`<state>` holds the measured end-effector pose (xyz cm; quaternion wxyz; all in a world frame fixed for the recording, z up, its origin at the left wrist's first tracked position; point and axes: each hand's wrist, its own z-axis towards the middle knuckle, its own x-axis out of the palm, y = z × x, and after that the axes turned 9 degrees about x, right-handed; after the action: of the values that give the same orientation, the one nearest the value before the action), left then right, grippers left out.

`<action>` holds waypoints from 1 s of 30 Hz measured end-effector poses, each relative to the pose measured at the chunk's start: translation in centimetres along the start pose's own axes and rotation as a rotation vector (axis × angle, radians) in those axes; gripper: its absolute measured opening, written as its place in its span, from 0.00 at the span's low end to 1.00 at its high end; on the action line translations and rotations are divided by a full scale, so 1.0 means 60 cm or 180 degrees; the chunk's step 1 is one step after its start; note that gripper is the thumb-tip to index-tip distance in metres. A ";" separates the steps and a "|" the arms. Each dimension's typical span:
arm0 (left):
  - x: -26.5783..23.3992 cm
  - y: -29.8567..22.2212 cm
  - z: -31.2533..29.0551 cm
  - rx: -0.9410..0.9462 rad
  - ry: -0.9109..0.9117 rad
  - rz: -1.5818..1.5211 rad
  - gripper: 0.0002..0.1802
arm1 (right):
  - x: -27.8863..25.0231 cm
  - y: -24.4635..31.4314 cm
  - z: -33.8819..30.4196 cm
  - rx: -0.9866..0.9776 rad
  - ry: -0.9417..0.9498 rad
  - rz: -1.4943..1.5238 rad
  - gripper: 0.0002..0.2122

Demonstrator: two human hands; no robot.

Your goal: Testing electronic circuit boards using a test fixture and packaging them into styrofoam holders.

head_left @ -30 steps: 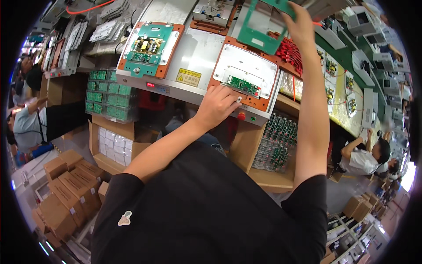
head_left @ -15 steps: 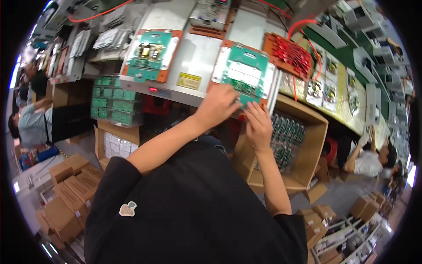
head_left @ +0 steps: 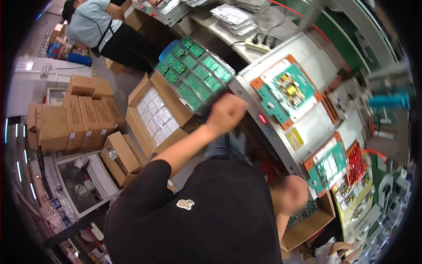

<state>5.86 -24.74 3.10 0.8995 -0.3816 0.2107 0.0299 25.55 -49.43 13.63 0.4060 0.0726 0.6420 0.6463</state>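
My left hand (head_left: 227, 113) is curled closed, just beside a clear tray of green circuit boards (head_left: 193, 75) and in front of the machine's metal front edge. Its fingertips are hidden, so I cannot make out what they hold. Lower right, my right hand (head_left: 293, 193) is smeared by motion, near the front of the machine and above a carton of boards (head_left: 303, 212). On the machine, a green fixture (head_left: 290, 90) carries a board with components. Farther right, a second green fixture (head_left: 327, 166) has a pale centre.
An open carton of white packets (head_left: 154, 115) stands below the tray. Stacked brown cartons (head_left: 88, 112) are at left. A co-worker (head_left: 94, 26) stands upper left. Red parts (head_left: 355, 163) lie beyond the second fixture, and a power strip (head_left: 257, 45) lies at the back.
My view has turned left. My left hand has left the pale-centred fixture and moved left to the board tray. My right hand has drawn back from that fixture toward me.
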 end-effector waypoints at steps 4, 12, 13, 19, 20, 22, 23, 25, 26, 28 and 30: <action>-0.099 0.277 -0.179 -0.1402 -0.0027 0.1883 0.22 | 0.001 0.001 0.042 0.0111 0.0924 -0.0181 0.12; -0.242 0.418 -0.256 -0.1899 0.1268 0.2780 0.48 | 0.086 0.112 0.064 0.0842 0.2110 -0.0687 0.11; -0.260 0.406 -0.236 -0.2038 0.1334 0.2578 0.49 | 0.089 0.121 0.066 0.0720 0.2225 -0.0807 0.11; -0.350 0.422 -0.231 -0.3027 0.0892 0.1019 0.25 | 0.100 0.126 0.090 0.0751 0.2394 -0.0754 0.12; -0.337 0.408 -0.201 -0.2959 0.0945 0.0953 0.25 | 0.108 0.134 0.090 0.0781 0.2297 -0.0789 0.12; -0.306 0.348 -0.135 -0.3820 -0.0418 -0.0914 0.22 | 0.131 0.157 0.093 0.0976 0.1892 -0.0713 0.10; -0.280 0.303 -0.097 -0.3728 -0.0721 -0.1604 0.21 | 0.143 0.159 0.090 0.0668 0.1699 -0.0737 0.11; -0.237 0.191 -0.029 -0.3532 -0.0834 -0.2580 0.21 | 0.168 0.169 0.099 0.0257 0.1447 -0.0804 0.13; -0.214 0.126 -0.010 -0.3425 -0.0687 -0.2869 0.21 | 0.172 0.177 0.106 0.0147 0.1410 -0.0847 0.15; -0.164 -0.001 0.019 -0.3194 -0.0092 -0.3541 0.19 | 0.168 0.170 0.113 -0.0120 0.1352 -0.0795 0.20; -0.121 -0.084 0.039 -0.3238 0.0759 -0.3622 0.17 | 0.148 0.160 0.101 -0.0136 0.1057 -0.1005 0.22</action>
<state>1.16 -25.89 10.89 0.4616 -0.7982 0.0379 -0.3852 19.26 -37.80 19.34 0.3923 -0.1448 0.6896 0.5912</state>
